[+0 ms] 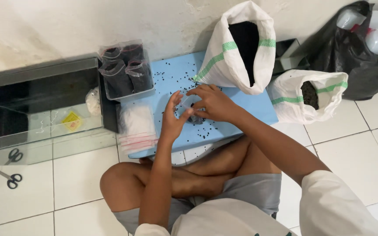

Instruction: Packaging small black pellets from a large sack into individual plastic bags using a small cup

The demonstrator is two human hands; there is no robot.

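Both grips pinch a small clear plastic bag (192, 109) of dark granules between left hand (173, 118) and right hand (213, 102) over the low light-blue table (250, 107), best kept upright, with the open white woven sack (241, 48) behind.

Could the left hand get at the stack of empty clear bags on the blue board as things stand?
Probably yes. The left hand is busy on a small clear bag with the right hand, but the stack of empty bags lies just to its left on the blue board, with nothing between them.
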